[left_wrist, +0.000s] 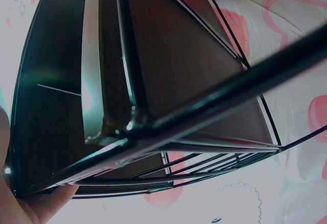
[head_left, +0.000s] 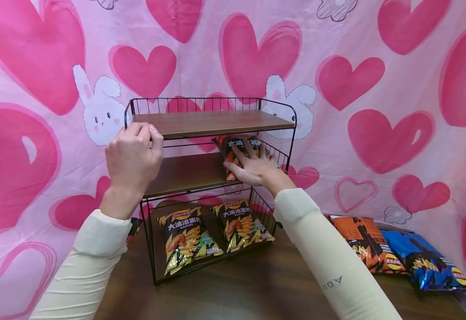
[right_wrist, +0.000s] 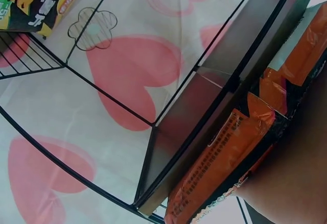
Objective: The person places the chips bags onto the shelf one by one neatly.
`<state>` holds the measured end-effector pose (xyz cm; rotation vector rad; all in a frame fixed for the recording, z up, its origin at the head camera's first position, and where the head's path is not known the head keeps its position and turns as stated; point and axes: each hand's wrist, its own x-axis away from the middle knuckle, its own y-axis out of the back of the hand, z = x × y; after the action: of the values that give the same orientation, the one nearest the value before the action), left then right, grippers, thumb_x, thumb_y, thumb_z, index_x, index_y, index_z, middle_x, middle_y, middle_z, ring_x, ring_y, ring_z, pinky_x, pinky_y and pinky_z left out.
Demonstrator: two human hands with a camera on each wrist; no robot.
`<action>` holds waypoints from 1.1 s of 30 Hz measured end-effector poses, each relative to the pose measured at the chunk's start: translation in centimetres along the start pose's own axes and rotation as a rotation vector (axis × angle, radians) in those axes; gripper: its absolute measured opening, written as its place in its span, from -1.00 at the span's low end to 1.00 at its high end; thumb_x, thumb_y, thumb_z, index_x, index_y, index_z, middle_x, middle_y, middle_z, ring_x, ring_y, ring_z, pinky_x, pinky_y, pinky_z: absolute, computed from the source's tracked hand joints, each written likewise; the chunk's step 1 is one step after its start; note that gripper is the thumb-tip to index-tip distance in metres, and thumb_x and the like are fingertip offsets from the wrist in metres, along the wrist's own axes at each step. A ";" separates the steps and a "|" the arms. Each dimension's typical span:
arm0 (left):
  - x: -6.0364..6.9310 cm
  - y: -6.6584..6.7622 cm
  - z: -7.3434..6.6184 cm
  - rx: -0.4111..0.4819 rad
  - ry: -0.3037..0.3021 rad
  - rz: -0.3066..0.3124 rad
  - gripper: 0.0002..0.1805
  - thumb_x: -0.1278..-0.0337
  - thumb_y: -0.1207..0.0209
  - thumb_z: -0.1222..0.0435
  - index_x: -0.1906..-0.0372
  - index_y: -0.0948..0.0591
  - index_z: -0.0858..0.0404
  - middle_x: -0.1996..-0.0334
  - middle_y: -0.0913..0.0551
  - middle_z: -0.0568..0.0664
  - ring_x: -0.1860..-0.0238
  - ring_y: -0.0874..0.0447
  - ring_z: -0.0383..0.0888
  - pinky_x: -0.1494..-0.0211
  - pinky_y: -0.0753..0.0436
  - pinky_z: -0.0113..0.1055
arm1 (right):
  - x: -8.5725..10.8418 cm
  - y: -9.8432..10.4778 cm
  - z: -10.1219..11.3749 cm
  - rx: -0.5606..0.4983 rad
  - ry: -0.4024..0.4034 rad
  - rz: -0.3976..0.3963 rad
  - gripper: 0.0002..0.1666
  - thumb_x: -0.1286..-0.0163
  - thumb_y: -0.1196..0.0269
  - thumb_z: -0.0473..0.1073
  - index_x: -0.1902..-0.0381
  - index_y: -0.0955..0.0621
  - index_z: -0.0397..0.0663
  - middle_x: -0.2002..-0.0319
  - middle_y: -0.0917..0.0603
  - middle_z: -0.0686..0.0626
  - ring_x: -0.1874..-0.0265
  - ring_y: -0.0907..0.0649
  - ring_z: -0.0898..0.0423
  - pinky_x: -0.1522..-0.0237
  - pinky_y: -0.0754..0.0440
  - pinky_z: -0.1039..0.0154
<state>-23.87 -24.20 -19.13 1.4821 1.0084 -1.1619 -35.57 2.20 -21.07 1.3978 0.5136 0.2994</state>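
Note:
A three-tier rack (head_left: 213, 126) with black wire sides and brown boards stands in front of me. My left hand (head_left: 134, 153) grips its upper left front corner, fingers curled; in the left wrist view a finger (left_wrist: 59, 199) passes behind the black rod (left_wrist: 51, 180). On the right end of the middle board lies an orange and black bag of chips (head_left: 230, 155). My right hand (head_left: 253, 168) rests on its front with fingers spread. The right wrist view shows the side of that orange bag (right_wrist: 219, 157) on the board, its front partly hidden by the hand.
Two black and yellow chip bags, a left one (head_left: 185, 238) and a right one (head_left: 243, 224), lie on the bottom tier. An orange bag (head_left: 367, 244) and a blue bag (head_left: 429, 262) lie on the table (head_left: 233, 293) at right. A pink heart-patterned cloth (head_left: 349, 40) hangs behind.

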 end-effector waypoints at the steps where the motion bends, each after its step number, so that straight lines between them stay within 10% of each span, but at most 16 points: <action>1: 0.0 0.0 0.0 -0.001 -0.001 0.003 -0.46 -0.50 0.13 0.16 0.24 -0.75 0.46 0.25 -0.76 0.25 0.37 -0.64 0.33 0.39 -0.58 0.22 | 0.0 -0.1 0.0 -0.007 -0.004 -0.003 -0.08 -0.44 0.41 0.60 -0.64 0.23 0.52 -0.66 0.39 0.09 -0.58 0.29 -0.39 -0.40 0.23 -0.56; 33: 0.0 0.1 0.1 -0.005 0.008 0.031 -0.54 -0.47 0.04 0.19 0.20 -0.75 0.47 0.21 -0.76 0.27 0.33 -0.68 0.31 0.34 -0.63 0.20 | -1.4 1.7 -3.3 -0.017 0.131 0.108 -0.09 -0.50 0.21 0.49 -0.67 0.08 0.38 -0.68 0.24 -0.01 -0.62 0.26 -0.25 -0.55 0.19 -0.28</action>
<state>-23.85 -24.34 -19.12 1.4944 0.9903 -1.1309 -38.26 4.60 -19.48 1.3974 0.5431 0.4843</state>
